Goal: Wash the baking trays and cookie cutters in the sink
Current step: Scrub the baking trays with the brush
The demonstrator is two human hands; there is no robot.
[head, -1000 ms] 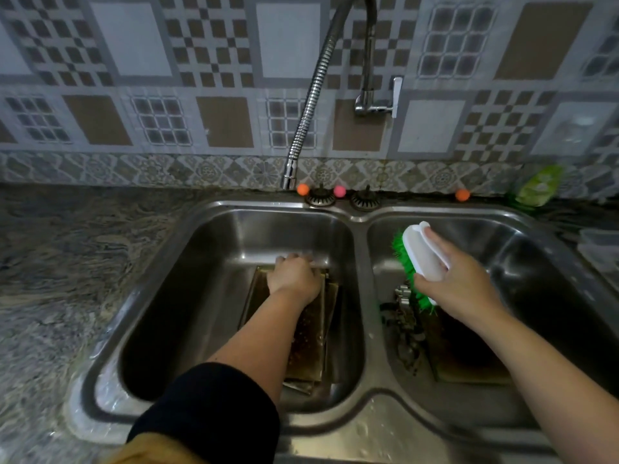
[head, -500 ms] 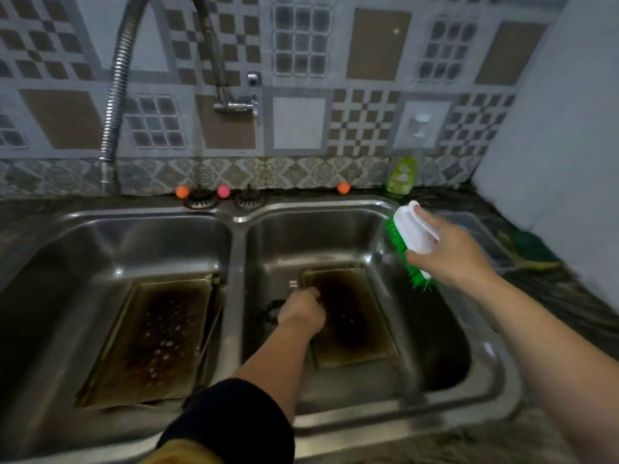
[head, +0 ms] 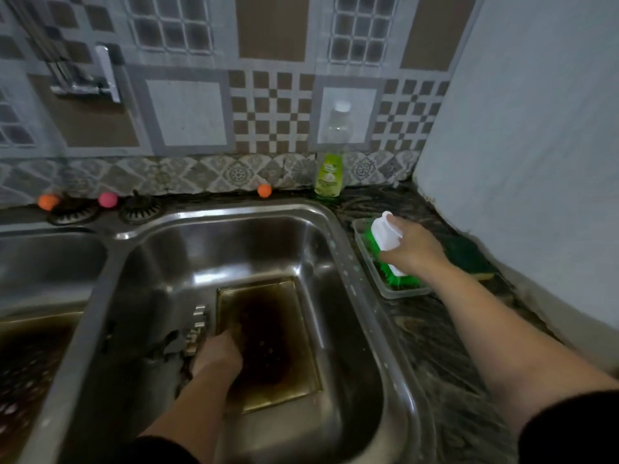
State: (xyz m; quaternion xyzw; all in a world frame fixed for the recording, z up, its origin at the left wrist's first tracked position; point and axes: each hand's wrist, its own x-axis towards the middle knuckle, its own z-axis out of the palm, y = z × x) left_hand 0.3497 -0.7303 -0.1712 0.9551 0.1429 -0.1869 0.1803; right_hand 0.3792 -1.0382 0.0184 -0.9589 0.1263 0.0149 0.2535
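A burnt, dark-stained baking tray (head: 281, 346) lies flat in the right basin of the steel sink (head: 338, 236). My left hand (head: 219, 354) is down in that basin at the tray's left edge, fingers curled; what it holds is hidden. Metal cookie cutters (head: 196, 326) lie just left of the tray. A second stained tray (head: 23, 360) sits in the left basin. My right hand (head: 413, 249) grips a white-handled brush with green bristles (head: 388, 242), held down into a clear plastic dish (head: 390, 289) on the counter right of the sink.
A green dish-soap bottle (head: 330, 172) stands by the back wall. Small orange and pink balls (head: 107, 199) and two drain strainers (head: 139, 211) sit behind the sink. A dark green sponge (head: 469, 256) lies beyond the dish. A white wall closes the right side.
My left hand left the tray in the left basin and went into the right basin. My right hand carried the brush rightward out over the sink rim into the plastic dish.
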